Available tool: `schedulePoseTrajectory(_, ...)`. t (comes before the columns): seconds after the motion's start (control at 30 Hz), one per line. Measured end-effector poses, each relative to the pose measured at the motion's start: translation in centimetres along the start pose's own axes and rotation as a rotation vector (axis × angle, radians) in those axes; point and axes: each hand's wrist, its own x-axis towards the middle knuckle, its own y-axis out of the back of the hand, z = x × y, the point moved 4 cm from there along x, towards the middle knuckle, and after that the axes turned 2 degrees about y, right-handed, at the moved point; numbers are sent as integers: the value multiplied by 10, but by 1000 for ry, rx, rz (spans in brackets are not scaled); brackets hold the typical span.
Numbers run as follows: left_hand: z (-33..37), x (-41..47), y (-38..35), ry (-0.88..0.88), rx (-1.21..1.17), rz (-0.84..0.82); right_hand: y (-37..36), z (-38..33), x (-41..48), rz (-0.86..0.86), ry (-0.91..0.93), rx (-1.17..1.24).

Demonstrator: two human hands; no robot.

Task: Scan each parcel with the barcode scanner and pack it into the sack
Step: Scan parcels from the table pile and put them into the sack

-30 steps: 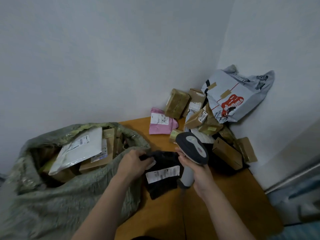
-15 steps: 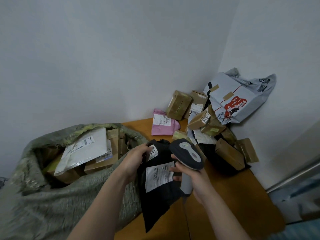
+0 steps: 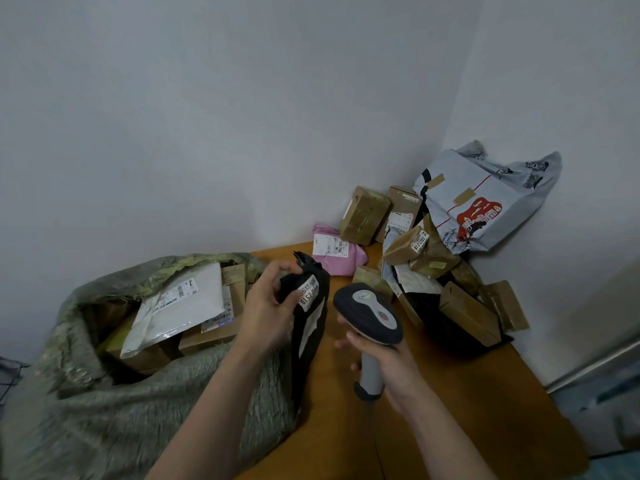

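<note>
Black parcel (image 3: 310,327) hangs pinched in the left hand (image 3: 266,315), beside the sack (image 3: 104,403). The right hand (image 3: 393,365) grips the scanner (image 3: 369,313). Some parcels (image 3: 180,306) are packed; a pile (image 3: 433,258) waits on the surface (image 3: 467,417).

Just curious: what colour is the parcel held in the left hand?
Black, with white labels. The parcel shows best in the head view.

Sack (image 3: 104,393) left of table (image 3: 467,410); parcel pile (image 3: 433,258) back-right corner.
</note>
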Motion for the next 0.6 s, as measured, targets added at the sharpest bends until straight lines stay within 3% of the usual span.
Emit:
schedulePoseTrajectory(0.13,1,-1,3,-79,238,19,-9,-3,-1,-46,-3,-11)
schedulePoseTrajectory(0.37,-3,-4,7,-50,149,-91,-15,-8,2,-60,44,-101)
schedulePoseTrajectory(0.6,-4,6,18,-37,193,-82,-23,-5,3,-118,45,-126)
